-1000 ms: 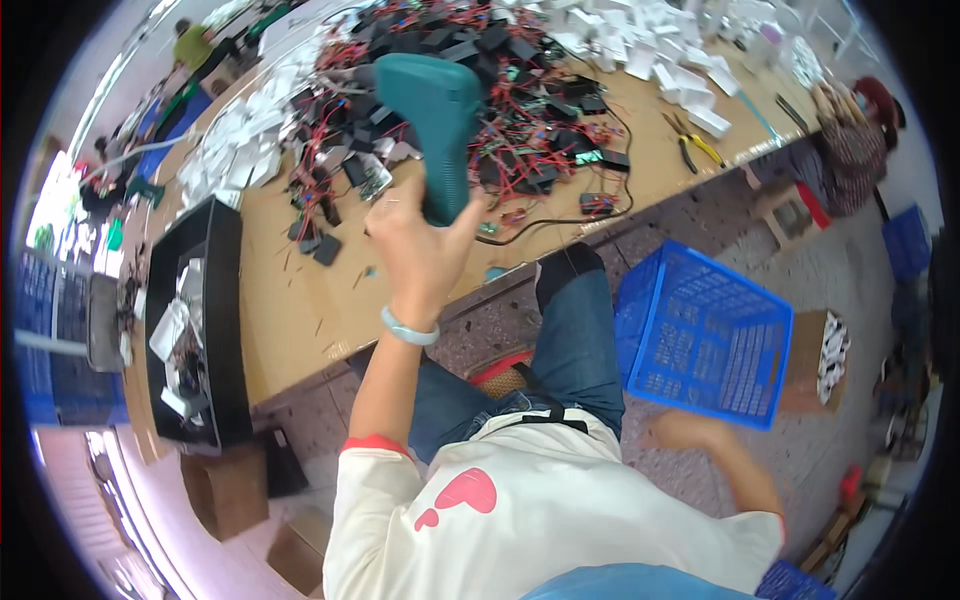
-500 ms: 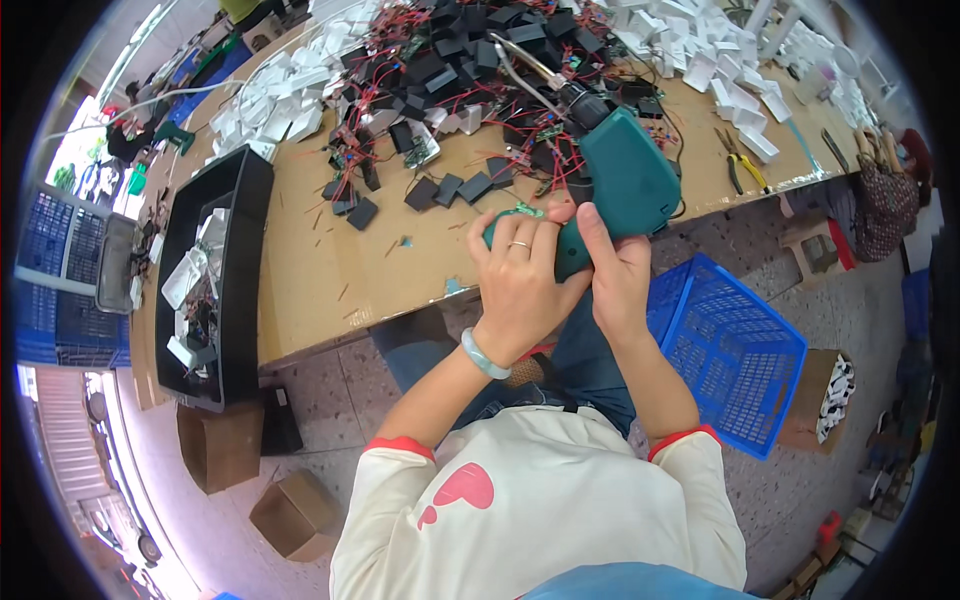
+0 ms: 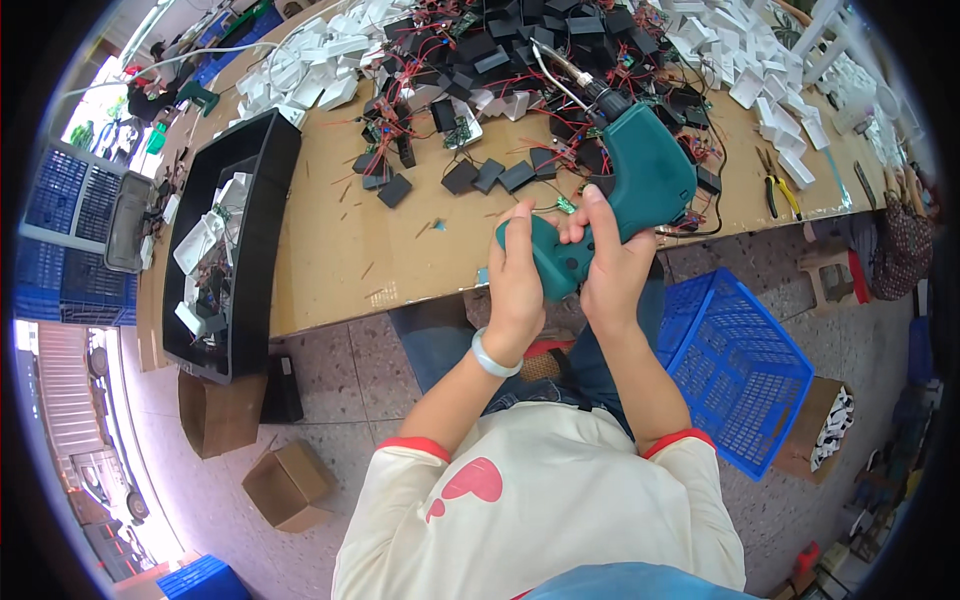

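Note:
Over the near edge of the table I hold a dark green soldering gun (image 3: 648, 165), its metal tip and thin feed tube pointing away toward the heap. My left hand (image 3: 517, 280) grips the bottom end of its handle. My right hand (image 3: 612, 265) is wrapped round the handle higher up, thumb lying along it. A small green circuit board (image 3: 566, 205) shows just beyond my fingers; whether a finger touches it I cannot tell. Several black rectangular cases (image 3: 488, 176) lie on the table beyond my left hand.
A heap of black cases with red wires (image 3: 480, 50) covers the table's far middle, flanked by white plastic shells (image 3: 300, 75). A black tray (image 3: 270, 250) holds parts at left. Yellow-handled pliers (image 3: 785, 195) lie at right. Below stand a blue crate (image 3: 740, 360) and cardboard boxes (image 3: 285, 485).
My left hand has shifted along the handle and turned, baring more of its lower end. The view has moved, so the table sits slightly lower and further right.

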{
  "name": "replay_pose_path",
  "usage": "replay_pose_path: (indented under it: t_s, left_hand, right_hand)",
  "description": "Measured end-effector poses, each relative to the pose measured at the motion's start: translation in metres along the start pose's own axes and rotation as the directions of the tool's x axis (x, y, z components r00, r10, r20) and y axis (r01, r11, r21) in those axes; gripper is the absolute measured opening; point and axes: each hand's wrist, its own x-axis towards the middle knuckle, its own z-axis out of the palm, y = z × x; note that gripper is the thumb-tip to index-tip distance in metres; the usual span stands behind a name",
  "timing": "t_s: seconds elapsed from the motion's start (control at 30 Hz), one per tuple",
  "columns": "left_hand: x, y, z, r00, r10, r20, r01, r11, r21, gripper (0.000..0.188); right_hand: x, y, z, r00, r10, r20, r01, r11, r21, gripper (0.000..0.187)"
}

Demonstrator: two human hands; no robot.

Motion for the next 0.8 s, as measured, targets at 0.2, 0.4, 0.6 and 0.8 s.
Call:
replay_pose_path:
  t_s: [0.2, 0.4, 0.6, 0.8]
  left_hand:
    - [0.006, 0.008, 0.001, 0.986, -0.011, -0.168, 0.003, 0.999, -0.044, 0.039]
    - [0.02, 0.017, -0.017, 0.994, -0.012, -0.112, -0.001, 0.993, -0.119, 0.038]
    - [0.011, 0.04, -0.015, 0.98, -0.097, -0.173, 0.078, 0.99, -0.116, 0.04]
    - [0.039, 0.028, -0.031, 0.953, 0.016, -0.303, -0.028, 0.999, -0.034, 0.038]
  right_hand:
    - [-0.001, 0.012, 0.013, 0.998, -0.062, 0.013, 0.063, 0.995, -0.073, 0.01]
    - [0.007, 0.024, 0.031, 0.996, -0.081, 0.023, 0.083, 0.994, -0.074, 0.01]
    - [0.013, 0.031, 0.055, 0.999, -0.039, 0.018, 0.04, 0.997, -0.069, 0.011]
    - [0.021, 0.061, 0.064, 0.999, -0.027, -0.023, 0.026, 0.999, -0.034, 0.012]
